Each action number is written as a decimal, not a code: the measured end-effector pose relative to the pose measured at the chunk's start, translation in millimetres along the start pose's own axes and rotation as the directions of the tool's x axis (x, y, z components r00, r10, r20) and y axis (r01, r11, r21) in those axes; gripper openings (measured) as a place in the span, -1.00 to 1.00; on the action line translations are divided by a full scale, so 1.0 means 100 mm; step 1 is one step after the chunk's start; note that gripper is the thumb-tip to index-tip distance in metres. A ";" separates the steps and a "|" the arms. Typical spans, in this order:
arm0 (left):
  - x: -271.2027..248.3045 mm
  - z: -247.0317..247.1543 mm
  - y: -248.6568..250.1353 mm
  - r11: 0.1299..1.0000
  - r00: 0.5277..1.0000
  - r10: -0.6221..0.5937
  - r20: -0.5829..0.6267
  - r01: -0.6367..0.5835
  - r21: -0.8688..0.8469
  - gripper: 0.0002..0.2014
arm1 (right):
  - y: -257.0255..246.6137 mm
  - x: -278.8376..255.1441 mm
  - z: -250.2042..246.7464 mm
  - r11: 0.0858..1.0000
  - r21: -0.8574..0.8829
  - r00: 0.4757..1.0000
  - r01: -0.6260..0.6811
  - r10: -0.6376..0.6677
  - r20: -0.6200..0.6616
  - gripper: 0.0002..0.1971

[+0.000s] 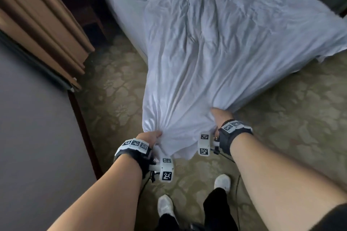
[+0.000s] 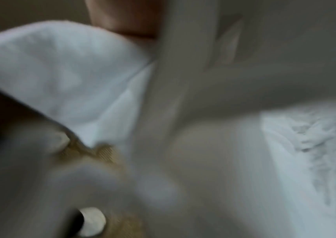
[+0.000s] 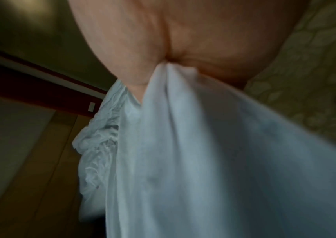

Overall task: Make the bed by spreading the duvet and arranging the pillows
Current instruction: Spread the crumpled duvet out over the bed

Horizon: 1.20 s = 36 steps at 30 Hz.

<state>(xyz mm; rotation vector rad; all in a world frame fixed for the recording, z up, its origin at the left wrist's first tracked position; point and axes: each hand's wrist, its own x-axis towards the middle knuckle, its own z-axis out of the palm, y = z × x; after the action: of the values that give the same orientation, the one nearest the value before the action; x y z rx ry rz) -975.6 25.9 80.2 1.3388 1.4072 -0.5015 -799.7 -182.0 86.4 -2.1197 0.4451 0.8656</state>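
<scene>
Left hand point(image 1: 150, 138) and right hand point(image 1: 220, 117) grip the duvet point(image 1: 216, 43) edge

1. A patterned carpet point(image 1: 293, 118) in muted green and beige is seen across the floor.
2. Tan curtains point(image 1: 43, 24) are hung at the far left.
3. A grey wall point(image 1: 33, 137) with a dark skirting strip point(image 1: 82, 127) is seen at the near left.
4. Two white shoes point(image 1: 222, 183) are planted on the carpet at the near edge, below dark trousers point(image 1: 216, 210).
</scene>
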 end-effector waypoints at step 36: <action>-0.49 2.93 2.59 0.966 0.994 0.106 0.016 -0.099 -0.237 -0.60 | -0.15 1.61 -3.36 0.910 0.368 0.982 -0.189 0.176 0.070 -0.70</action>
<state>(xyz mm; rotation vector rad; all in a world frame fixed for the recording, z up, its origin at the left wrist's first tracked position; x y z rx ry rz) -637.7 -173.3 117.7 1.1995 1.3220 -0.2732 -532.7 -437.6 133.9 -1.7284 0.7387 0.8444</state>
